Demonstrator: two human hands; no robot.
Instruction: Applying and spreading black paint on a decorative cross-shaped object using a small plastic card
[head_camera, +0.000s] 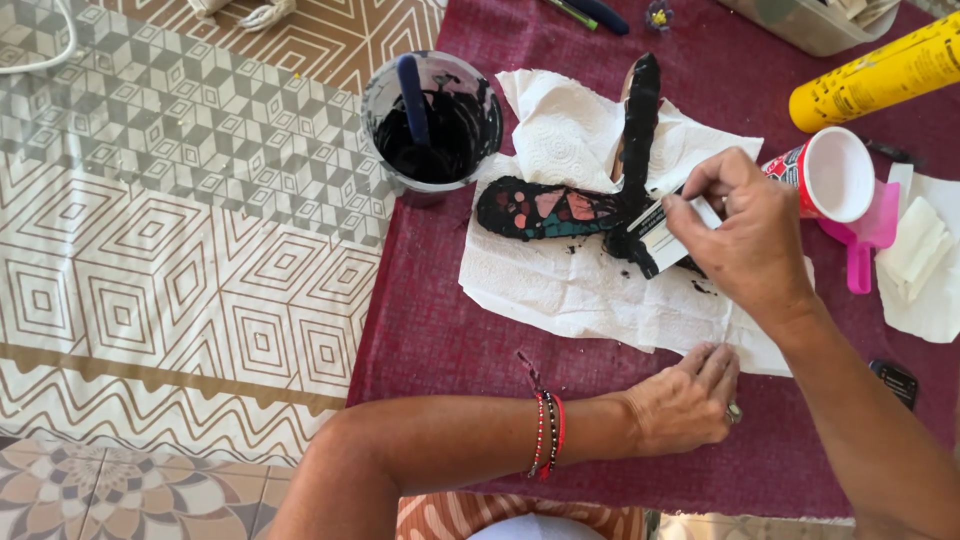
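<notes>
Right now the person's right hand (745, 235) pinches a small white card (665, 232) between thumb and fingers (700, 180), its lower edge smeared black and pressed against a cross-shaped mosaic piece (560, 208). That piece lies on white paper towels (580, 290) spread over a maroon cloth (430, 330) on the tabletop; its crossbar shows coloured tile bits under black grout, and its upright is coated black. The left hand (685, 400), with a ring and beaded bracelets (547, 432) at the wrist, rests flat, fingers loosely curled and holding nothing, pressing down the near edge of the paper towels. Just beyond the piece stands a plastic cup (435, 115) of black grout with a blue stick (414, 95) in it. To the right lie a red-and-white cup (830, 172) on its side, a pink scoop (868, 235) and a yellow tube (880, 72).
</notes>
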